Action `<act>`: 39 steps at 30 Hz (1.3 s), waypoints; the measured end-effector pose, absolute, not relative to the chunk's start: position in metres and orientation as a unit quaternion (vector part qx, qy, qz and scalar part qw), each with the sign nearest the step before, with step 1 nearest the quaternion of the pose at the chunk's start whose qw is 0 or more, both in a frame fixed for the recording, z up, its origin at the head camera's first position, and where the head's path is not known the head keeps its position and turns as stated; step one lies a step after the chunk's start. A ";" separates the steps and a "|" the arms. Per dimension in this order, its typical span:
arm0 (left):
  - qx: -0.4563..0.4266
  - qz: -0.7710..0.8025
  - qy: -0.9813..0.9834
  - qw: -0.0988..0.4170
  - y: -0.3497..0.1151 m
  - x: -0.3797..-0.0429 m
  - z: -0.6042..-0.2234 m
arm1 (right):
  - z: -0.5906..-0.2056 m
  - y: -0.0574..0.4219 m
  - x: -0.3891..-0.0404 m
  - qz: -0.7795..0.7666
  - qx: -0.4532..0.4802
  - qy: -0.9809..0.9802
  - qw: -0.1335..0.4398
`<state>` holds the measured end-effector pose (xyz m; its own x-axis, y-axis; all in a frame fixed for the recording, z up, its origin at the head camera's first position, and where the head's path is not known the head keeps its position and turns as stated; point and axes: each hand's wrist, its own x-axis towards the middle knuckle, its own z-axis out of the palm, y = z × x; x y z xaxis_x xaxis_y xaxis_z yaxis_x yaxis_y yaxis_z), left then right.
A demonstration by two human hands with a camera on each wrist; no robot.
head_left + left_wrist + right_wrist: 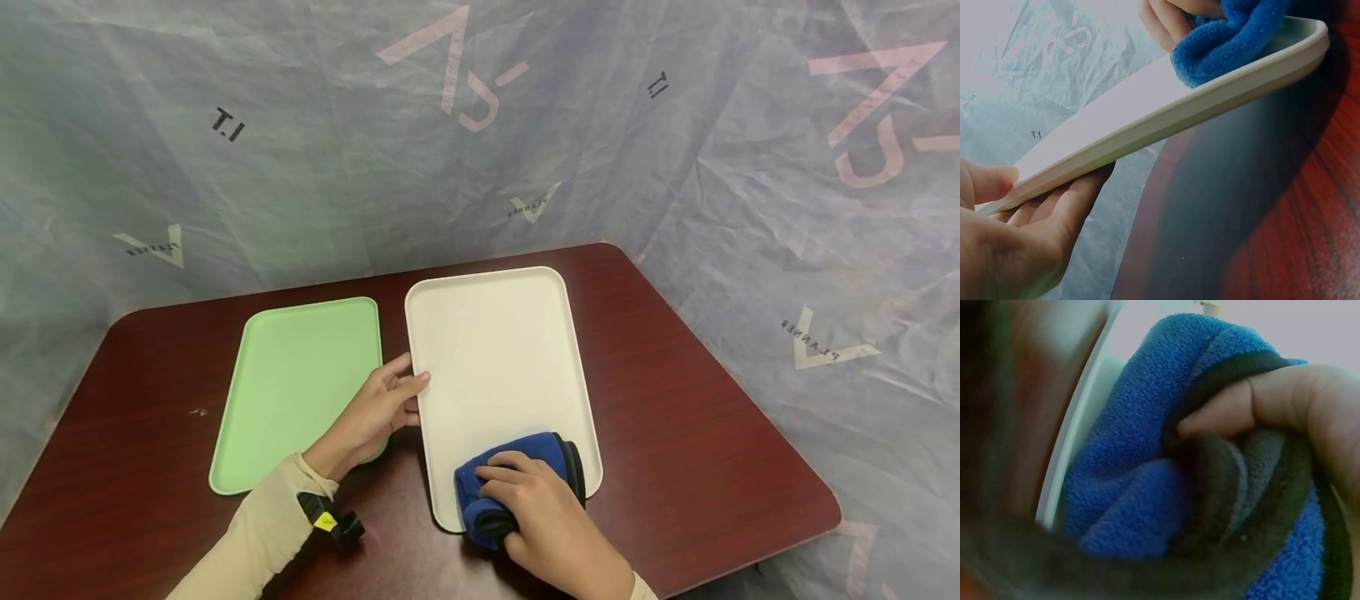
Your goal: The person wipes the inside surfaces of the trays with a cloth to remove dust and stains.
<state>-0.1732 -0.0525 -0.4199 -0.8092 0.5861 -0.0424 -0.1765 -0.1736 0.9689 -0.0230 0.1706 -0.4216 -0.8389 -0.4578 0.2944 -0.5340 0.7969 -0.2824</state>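
A white tray (495,358) is held up off the table at its left edge. My left hand (375,412) grips that edge, thumb over the rim and fingers underneath, as the left wrist view shows. At the tray's near end my right hand (536,508) holds a folded blue cloth (517,454) with dark edging against the tray's surface. Seen from the right wrist, the cloth (1141,425) is bunched up, and the thumb presses into its folds. A green tray (300,383) lies flat to the left, partly covered by my left forearm and hand.
The dark red wooden table (675,417) carries both trays. Grey printed sheeting (315,150) hangs behind it and along its right side. A black strap with a yellow tag (326,522) sits on my left wrist.
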 end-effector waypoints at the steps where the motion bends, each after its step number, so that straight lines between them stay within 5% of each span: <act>1: 0.174 0.746 0.590 0.255 -0.053 -0.173 -0.420 | -0.421 0.173 -0.023 0.180 0.259 -0.943 0.104; 27: 0.187 0.743 0.587 0.260 -0.052 -0.175 -0.421 | -0.415 0.242 -0.020 0.224 0.080 -0.964 0.116; 39: 0.182 0.744 0.591 0.255 -0.052 -0.174 -0.420 | -0.416 0.246 -0.020 0.226 0.073 -0.966 0.104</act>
<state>-0.1744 -0.0522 -0.4205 -0.8042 0.5936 -0.0299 -0.1635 -0.1725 0.9714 -0.0197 0.2458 -0.4161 -0.9675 -0.0945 0.2347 -0.1889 0.8867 -0.4220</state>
